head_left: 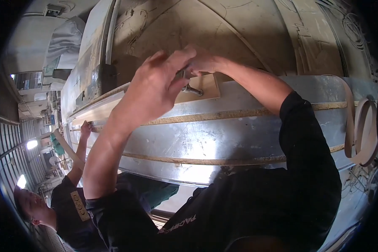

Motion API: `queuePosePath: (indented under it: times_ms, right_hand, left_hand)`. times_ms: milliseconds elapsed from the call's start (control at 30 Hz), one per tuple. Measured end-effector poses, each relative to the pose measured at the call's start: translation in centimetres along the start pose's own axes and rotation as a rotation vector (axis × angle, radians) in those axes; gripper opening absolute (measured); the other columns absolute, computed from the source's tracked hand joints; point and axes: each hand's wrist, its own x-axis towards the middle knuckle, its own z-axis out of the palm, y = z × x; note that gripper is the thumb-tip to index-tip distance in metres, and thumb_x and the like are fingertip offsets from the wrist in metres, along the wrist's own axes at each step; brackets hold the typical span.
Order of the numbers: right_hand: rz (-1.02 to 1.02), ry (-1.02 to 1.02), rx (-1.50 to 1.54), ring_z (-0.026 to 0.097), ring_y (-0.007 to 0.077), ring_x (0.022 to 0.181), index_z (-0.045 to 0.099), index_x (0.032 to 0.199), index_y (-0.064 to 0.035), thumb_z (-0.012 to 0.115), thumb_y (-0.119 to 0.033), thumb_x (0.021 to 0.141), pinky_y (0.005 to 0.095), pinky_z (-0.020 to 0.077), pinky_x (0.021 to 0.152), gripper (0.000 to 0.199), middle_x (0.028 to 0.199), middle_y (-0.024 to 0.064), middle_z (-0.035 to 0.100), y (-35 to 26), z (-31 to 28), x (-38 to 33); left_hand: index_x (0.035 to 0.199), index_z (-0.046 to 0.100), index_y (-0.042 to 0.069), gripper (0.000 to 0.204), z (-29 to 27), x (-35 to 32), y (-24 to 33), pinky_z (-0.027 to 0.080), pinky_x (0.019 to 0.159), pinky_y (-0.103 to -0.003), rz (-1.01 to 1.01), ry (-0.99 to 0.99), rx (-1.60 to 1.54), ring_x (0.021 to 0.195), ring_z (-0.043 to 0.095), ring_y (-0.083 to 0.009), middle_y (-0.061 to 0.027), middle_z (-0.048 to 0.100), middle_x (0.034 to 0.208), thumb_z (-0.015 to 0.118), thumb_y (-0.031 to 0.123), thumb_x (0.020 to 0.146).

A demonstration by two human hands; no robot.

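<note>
The head-worn fisheye looks down on left hand [157,82] and right hand [200,62], seemingly from close above.

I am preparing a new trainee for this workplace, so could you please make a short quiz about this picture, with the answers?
1. Multiple choice: where is the looped tan strip?
A) At the far left of the picture
B) By the right end of the metal table
C) Around the person's left hand
2. True or false: the co-worker's hand appears to the right of the person's left hand.
3. Open question: against what does the metal fitting near the person's hands appear to rest?

Key:
1. B
2. False; it appears farther left.
3. A flat, pale wooden piece.
</note>
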Motion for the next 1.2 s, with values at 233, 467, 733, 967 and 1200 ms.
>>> queuePosePath:
  times_ms: [233,467,733,967,1200]
  right_hand:
    - [-0.04,-0.133,0.004,0.039,0.0044,0.039,0.037,0.051,-0.0129,0.06,-0.018,0.083,0.0232,0.029,0.035,0.039,0.046,-0.0036,0.04,0.0,-0.6,0.0]
    - [-0.017,-0.109,-0.031,0.039,0.0045,0.037,0.037,0.051,-0.0122,0.058,-0.018,0.086,0.0245,0.0266,0.034,0.042,0.045,-0.0026,0.04,-0.7,-0.5,-0.6]
    - [-0.057,-0.134,-0.084,0.04,0.0061,0.037,0.04,0.052,-0.0099,0.058,-0.017,0.087,0.0251,0.0289,0.036,0.04,0.044,-0.0018,0.04,-0.2,-0.9,-0.2]
    - [-0.015,-0.175,-0.021,0.041,0.0074,0.038,0.04,0.052,-0.0092,0.058,-0.018,0.086,0.0259,0.0299,0.036,0.039,0.045,-0.0017,0.039,-0.3,-0.5,-0.1]
    - [-0.065,-0.163,-0.071,0.042,0.0068,0.04,0.04,0.052,-0.0089,0.058,-0.019,0.086,0.026,0.0318,0.037,0.04,0.048,-0.0026,0.038,-0.1,-0.7,-0.1]
  left_hand:
    - [0.101,0.062,0.005,0.033,-1.0,-2.1,-0.2,0.049,0.078,-0.035,0.198,-0.177,0.369,0.085,0.058,-0.0252,-0.0091,0.057,0.094,0.064,-0.001,0.069]
    - [0.092,0.062,0.005,0.021,-0.8,-4.0,0.7,0.048,0.081,-0.032,0.343,-0.067,0.664,0.098,0.055,-0.0201,-0.007,0.056,0.113,0.063,0.01,0.073]
    - [0.099,0.054,-0.003,0.032,0.0,-2.3,0.6,0.047,0.062,-0.028,-0.78,-0.527,-0.213,0.074,0.057,-0.0098,-0.0104,0.06,0.083,0.064,0.027,0.09]
    - [0.119,0.06,0.012,0.039,-2.7,-0.4,-2.7,0.048,0.073,-0.034,0.329,-0.33,0.707,0.087,0.059,-0.0212,-0.0052,0.059,0.093,0.061,0.013,0.08]
    - [0.107,0.06,0.012,0.023,-2.7,-2.5,-3.3,0.047,0.075,-0.034,0.205,-0.049,0.854,0.085,0.058,-0.0173,-0.0032,0.057,0.087,0.058,0.015,0.084]
